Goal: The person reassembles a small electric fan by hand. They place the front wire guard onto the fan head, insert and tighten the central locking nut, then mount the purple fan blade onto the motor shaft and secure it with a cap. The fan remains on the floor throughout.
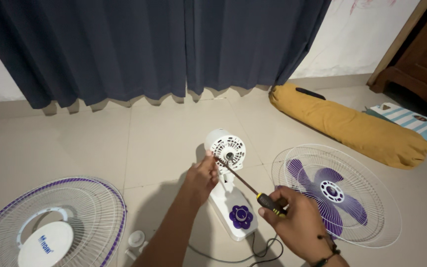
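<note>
A white fan motor head (226,147) on a white base with a purple flower-shaped knob (241,217) lies on the tiled floor. My left hand (201,177) grips the left side of the motor head. My right hand (296,219) holds a screwdriver (253,192) by its black and yellow handle. The shaft runs up-left and its tip rests against the front face of the motor head near the centre.
A wire fan grille with purple blades (336,193) lies to the right. Another white and purple grille (50,222) lies at the lower left. A small white cap (136,239) and a grey cord (260,252) lie near the base. A yellow bolster (349,126) and dark curtains (149,44) are behind.
</note>
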